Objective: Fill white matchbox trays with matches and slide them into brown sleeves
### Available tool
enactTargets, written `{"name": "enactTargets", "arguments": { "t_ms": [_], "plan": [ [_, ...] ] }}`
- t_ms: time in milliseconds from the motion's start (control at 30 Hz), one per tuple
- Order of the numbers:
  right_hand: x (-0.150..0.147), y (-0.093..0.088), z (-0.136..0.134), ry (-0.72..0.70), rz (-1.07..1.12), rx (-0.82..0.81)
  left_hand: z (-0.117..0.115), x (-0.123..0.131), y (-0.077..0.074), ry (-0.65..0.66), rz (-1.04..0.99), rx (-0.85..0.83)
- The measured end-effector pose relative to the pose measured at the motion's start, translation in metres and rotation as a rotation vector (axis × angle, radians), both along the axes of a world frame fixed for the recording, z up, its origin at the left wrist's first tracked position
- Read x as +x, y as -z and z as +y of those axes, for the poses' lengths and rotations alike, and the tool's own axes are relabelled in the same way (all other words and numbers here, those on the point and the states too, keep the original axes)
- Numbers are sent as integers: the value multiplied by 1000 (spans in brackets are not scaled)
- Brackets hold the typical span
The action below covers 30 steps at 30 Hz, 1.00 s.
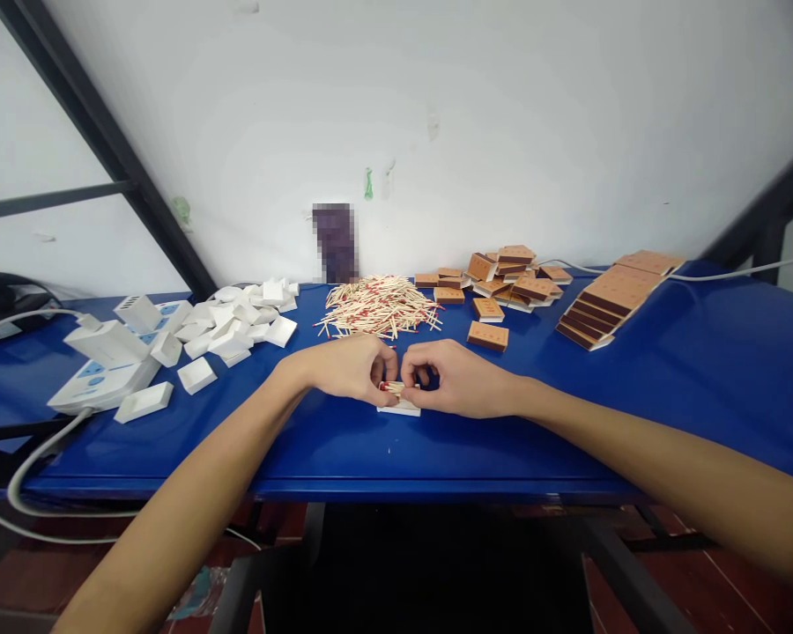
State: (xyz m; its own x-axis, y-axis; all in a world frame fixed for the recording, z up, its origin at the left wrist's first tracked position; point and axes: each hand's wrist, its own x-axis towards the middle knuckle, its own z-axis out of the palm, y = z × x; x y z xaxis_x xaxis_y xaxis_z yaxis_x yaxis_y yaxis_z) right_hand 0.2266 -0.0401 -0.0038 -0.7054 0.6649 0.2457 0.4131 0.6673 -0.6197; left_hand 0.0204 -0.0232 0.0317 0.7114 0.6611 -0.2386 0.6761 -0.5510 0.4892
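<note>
Near the front of the blue table, a small white matchbox tray (pixel 406 409) lies between my hands, with red-tipped matches (pixel 392 387) in or just over it. My left hand (pixel 353 368) is closed at the left end, thumb and fingers curled at the match heads. From the other side my right hand (pixel 459 380) pinches the plain ends of the same matches. Fingers hide part of the tray, so I cannot tell how fully the matches lie in it. Just behind my hands spreads a loose heap of matches (pixel 383 306).
White empty trays (pixel 231 321) are piled at the left, beside a white power strip (pixel 102 383) with plugs and cables. Brown matchboxes (pixel 512 280) lie scattered behind my right hand. A slanting stack of matchboxes (pixel 618 295) stands farther right. A wall (pixel 469 132) closes off the back.
</note>
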Motion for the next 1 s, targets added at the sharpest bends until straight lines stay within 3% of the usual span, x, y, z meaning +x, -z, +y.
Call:
{"name": "enactTargets", "arguments": {
  "t_ms": [400, 533, 600, 667, 767, 1000],
  "plan": [
    [-1, 2, 3, -45, -14, 31, 0, -1, -1, 4, -19, -9],
    [0, 0, 2, -42, -28, 37, 6, -6, 2, 25, -158, -37],
    [2, 1, 4, -7, 7, 25, 12, -9, 7, -39, -262, 85],
    [6, 4, 11, 55, 34, 45, 19, -13, 13, -140, -314, 308],
    [12, 12, 25, 135, -30, 233, 28, -18, 21, -195, -250, 545],
    [3, 16, 40, 174, -327, 379, 32, -21, 28, -122, -67, 576]
  ]
}}
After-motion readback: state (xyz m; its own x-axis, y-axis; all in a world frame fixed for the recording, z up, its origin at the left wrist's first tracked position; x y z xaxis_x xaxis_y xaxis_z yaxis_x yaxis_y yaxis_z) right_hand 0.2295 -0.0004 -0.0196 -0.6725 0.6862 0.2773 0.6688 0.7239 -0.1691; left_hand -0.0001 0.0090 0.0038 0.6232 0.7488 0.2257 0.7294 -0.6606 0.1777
